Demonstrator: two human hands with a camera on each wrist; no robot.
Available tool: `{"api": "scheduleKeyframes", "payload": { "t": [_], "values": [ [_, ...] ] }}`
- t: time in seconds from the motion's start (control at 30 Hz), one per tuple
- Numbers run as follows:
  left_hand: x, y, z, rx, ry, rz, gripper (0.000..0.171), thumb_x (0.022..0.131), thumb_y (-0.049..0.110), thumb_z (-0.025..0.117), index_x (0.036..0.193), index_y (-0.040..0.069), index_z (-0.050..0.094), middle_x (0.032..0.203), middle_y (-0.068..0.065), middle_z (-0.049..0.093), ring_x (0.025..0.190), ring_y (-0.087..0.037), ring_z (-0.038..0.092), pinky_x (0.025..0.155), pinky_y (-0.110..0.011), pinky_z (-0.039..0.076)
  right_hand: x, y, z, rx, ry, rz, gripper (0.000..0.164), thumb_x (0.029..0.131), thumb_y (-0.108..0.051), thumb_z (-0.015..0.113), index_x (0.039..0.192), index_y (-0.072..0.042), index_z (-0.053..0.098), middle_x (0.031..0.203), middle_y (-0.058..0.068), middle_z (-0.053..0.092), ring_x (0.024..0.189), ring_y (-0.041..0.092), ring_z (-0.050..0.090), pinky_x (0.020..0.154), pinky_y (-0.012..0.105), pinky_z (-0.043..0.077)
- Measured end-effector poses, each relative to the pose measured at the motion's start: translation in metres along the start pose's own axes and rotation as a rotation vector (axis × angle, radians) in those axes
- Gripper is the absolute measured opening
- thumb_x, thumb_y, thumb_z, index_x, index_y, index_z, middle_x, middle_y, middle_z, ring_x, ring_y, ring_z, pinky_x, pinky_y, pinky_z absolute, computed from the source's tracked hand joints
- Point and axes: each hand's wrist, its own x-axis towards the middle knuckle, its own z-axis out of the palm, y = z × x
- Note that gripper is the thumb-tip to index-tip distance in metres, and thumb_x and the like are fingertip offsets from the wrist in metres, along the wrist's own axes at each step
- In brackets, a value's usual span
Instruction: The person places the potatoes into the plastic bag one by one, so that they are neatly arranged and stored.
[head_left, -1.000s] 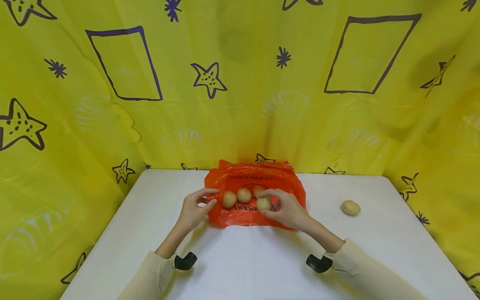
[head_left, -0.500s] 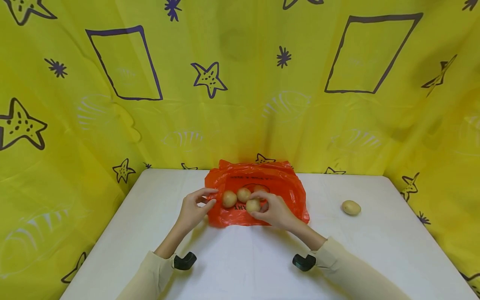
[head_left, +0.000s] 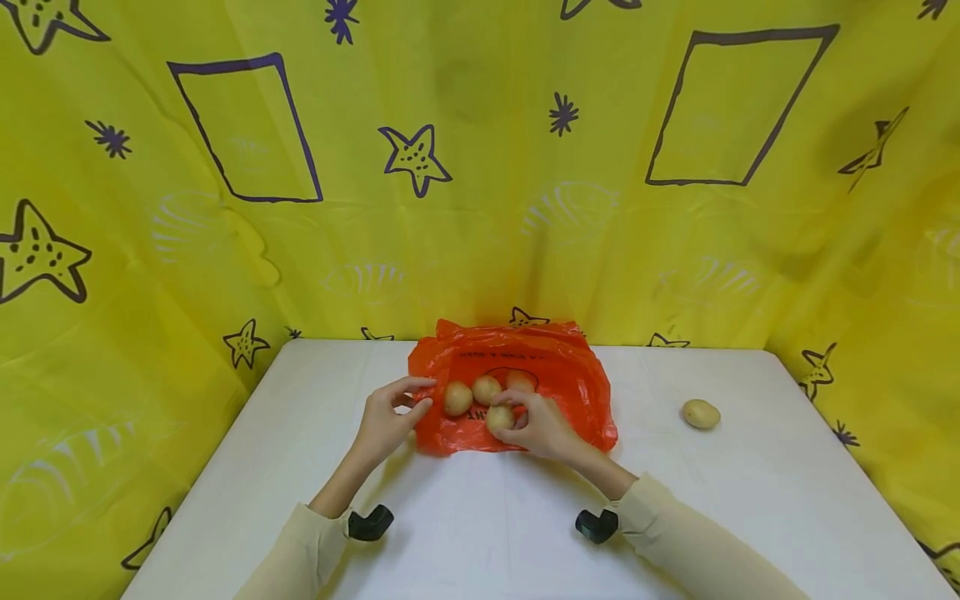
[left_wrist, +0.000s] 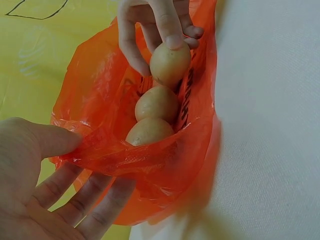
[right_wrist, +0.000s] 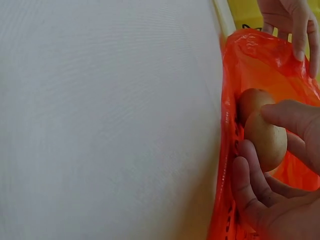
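A red plastic bag (head_left: 573, 379) with dark print lies on its side on the table, its mouth facing the person. My left hand (head_left: 386, 417) pinches the bag's left edge between thumb and fingers, raising the rim in the left wrist view. Inside the bag, my right hand (head_left: 546, 429) holds a round yellowish potato (right_wrist: 266, 141) with thumb and fingertips. Two more potatoes sit to its left, a left potato (head_left: 457, 399) and a middle potato (head_left: 487, 389). Behind the right hand's fingers, a further potato (head_left: 521, 381) is partly hidden.
One loose potato (head_left: 701, 414) lies on the white table (head_left: 480, 533) to the right of the bag. A yellow curtain (head_left: 480, 250) with drawn stars and frames hangs behind the table and along both sides. Each wrist wears a black camera mount, such as the left mount (head_left: 371, 523).
My right hand has moved left inside the bag with its potato, and slightly toward the front, closer to the other potatoes. The left hand keeps its place on the bag's edge.
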Motion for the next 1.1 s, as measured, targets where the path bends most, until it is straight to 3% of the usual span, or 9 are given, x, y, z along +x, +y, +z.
{"api": "scheduleKeyframes", "payload": {
  "t": [0.43, 0.9, 1.1],
  "values": [
    [0.001, -0.001, 0.000, 0.001, 0.003, 0.003, 0.023, 0.091, -0.010, 0.070, 0.112, -0.005, 0.073, 0.105, -0.022, 0.071, 0.084, -0.039, 0.066, 0.074, -0.039, 0.059, 0.004, 0.001, 0.008, -0.032, 0.026, 0.004, 0.031, 0.084, -0.012, 0.084, 0.112, -0.009, 0.072, 0.103, 0.005, 0.070, 0.060, 0.011, 0.059, 0.056, 0.024, 0.052],
    [0.000, -0.001, 0.000, 0.000, 0.006, -0.018, 0.023, 0.091, -0.009, 0.070, 0.113, -0.004, 0.073, 0.104, -0.020, 0.071, 0.086, -0.038, 0.065, 0.075, -0.035, 0.058, 0.006, 0.001, 0.008, -0.016, 0.020, 0.024, 0.032, 0.086, -0.012, 0.083, 0.116, -0.008, 0.071, 0.102, 0.005, 0.069, 0.060, 0.011, 0.059, 0.056, 0.023, 0.051],
    [0.005, -0.026, 0.005, 0.025, 0.017, -0.031, 0.024, 0.091, -0.007, 0.071, 0.114, 0.000, 0.074, 0.106, -0.017, 0.072, 0.087, -0.035, 0.066, 0.076, -0.036, 0.059, 0.006, 0.001, 0.007, -0.026, 0.008, 0.021, 0.033, 0.086, -0.013, 0.083, 0.116, -0.008, 0.071, 0.102, 0.005, 0.069, 0.061, 0.010, 0.060, 0.057, 0.023, 0.052]
  ]
}}
